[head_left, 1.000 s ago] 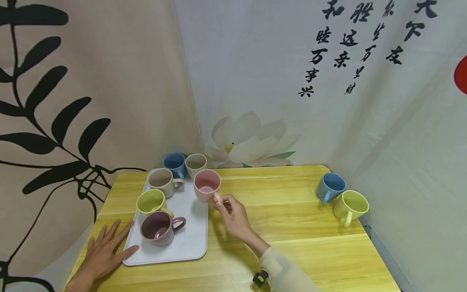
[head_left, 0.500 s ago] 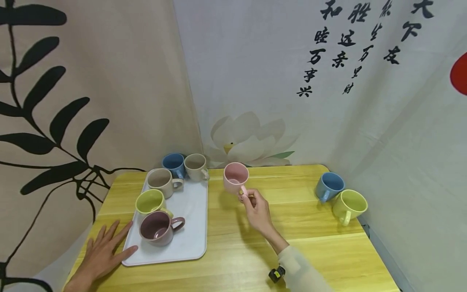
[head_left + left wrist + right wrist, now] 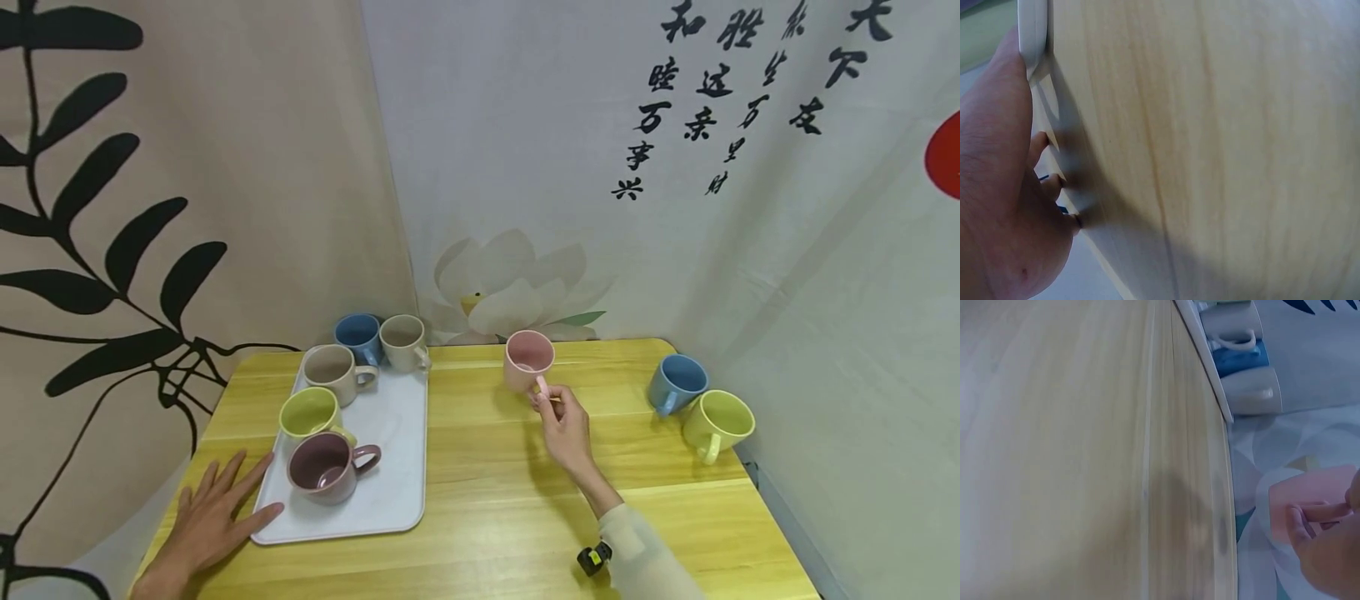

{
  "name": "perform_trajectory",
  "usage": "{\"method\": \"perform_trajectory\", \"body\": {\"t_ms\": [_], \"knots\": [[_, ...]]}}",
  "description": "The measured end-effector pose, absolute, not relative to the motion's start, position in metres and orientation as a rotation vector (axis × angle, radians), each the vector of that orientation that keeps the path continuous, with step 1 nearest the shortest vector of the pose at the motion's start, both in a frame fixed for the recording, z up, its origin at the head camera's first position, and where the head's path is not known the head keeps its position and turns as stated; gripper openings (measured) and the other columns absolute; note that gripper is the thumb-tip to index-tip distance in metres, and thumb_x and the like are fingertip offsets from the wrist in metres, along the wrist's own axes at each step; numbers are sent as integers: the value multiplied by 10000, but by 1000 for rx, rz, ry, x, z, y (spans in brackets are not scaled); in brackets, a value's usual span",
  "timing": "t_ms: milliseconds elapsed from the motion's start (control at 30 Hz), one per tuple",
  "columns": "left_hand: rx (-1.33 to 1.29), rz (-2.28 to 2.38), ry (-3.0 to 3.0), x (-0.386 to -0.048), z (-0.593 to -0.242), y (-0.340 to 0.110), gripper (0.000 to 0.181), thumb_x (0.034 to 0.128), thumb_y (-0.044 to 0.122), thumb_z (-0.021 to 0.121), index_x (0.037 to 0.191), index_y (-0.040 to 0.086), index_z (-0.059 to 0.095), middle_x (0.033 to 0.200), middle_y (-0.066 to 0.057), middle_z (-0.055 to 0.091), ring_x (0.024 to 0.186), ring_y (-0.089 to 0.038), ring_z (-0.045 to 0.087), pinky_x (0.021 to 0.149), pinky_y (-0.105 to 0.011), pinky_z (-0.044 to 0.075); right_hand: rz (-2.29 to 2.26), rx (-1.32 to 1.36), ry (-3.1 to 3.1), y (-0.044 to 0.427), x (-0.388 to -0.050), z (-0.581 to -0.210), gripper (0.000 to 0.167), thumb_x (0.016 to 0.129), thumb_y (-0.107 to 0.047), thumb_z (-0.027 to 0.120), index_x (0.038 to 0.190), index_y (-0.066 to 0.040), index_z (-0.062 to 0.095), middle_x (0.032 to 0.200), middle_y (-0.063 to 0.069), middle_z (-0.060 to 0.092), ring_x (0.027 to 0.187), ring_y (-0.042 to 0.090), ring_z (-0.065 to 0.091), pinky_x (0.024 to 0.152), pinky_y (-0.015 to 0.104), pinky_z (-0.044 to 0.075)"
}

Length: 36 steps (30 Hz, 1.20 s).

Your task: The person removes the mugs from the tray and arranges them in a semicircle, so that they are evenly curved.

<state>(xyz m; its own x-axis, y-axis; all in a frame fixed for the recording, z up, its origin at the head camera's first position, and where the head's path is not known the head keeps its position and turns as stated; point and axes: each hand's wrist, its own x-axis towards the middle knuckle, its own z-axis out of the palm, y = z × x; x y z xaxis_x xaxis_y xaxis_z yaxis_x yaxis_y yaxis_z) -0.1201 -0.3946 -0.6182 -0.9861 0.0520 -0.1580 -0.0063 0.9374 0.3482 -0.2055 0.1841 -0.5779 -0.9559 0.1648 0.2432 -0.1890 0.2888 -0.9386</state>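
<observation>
My right hand (image 3: 567, 427) pinches the handle of a pink mug (image 3: 528, 360), upright over the table to the right of the white tray. The same pink mug (image 3: 1304, 494) shows in the right wrist view, the fingers at its handle. My left hand (image 3: 217, 521) lies with fingers spread at the tray's left edge, its thumb and a fingertip touching the rim. On the white tray (image 3: 386, 500) stand a mauve mug (image 3: 324, 471), a green mug (image 3: 309, 414), a beige mug (image 3: 332, 372), a blue mug (image 3: 358, 335) and another beige mug (image 3: 403, 340).
At the table's right edge stand a second blue mug (image 3: 677, 383) and a second green mug (image 3: 718, 423), side by side. Behind the wooden table (image 3: 495, 517) hangs a printed curtain (image 3: 525, 167). A small dark device (image 3: 594, 558) is by the right sleeve.
My right hand has carried the pink mug rightward, from above the tray's right edge to over the bare wood. The left hand and the other mugs have stayed put.
</observation>
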Motion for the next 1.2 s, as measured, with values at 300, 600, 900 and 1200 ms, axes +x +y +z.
{"method": "perform_trajectory", "body": {"t_ms": [300, 600, 900, 1200], "knots": [[28, 516, 2923, -120, -618, -396, 988, 1045, 762, 623, 1807, 247, 260, 1793, -446, 163, 1565, -849, 89, 1138, -1037, -4, 1674, -57, -2268, 206, -212, -579, 201, 1147, -144, 675, 1270, 14, 698, 1194, 263, 842, 1146, 531, 816, 750, 143, 590], [30, 563, 2923, -120, -619, -396, 1006, 1034, 775, 631, 1812, 272, 239, 1796, -445, 162, 1579, -843, 52, 1135, -1037, -40, 1591, -163, -2277, 231, -222, -579, 243, 1161, -191, 659, 1290, 14, 683, 1295, 266, 811, 1183, 475, 824, 784, 79, 550], [37, 534, 2937, -120, -620, -395, 983, 1040, 765, 631, 1808, 278, 258, 1787, -449, 180, 1566, -848, 89, 1133, -1040, -9, 1514, -304, -2256, 254, -233, -580, 256, 1166, -203, 647, 1276, 27, 675, 1297, 262, 825, 1172, 464, 829, 794, 42, 523], [34, 561, 2934, -119, -620, -395, 1000, 1029, 774, 641, 1810, 286, 250, 1791, -447, 177, 1571, -846, 80, 1135, -1037, -13, 1458, -396, -2237, 277, -244, -588, 250, 1170, -192, 624, 1250, 42, 663, 1292, 307, 805, 1162, 513, 809, 703, 18, 487]]}}
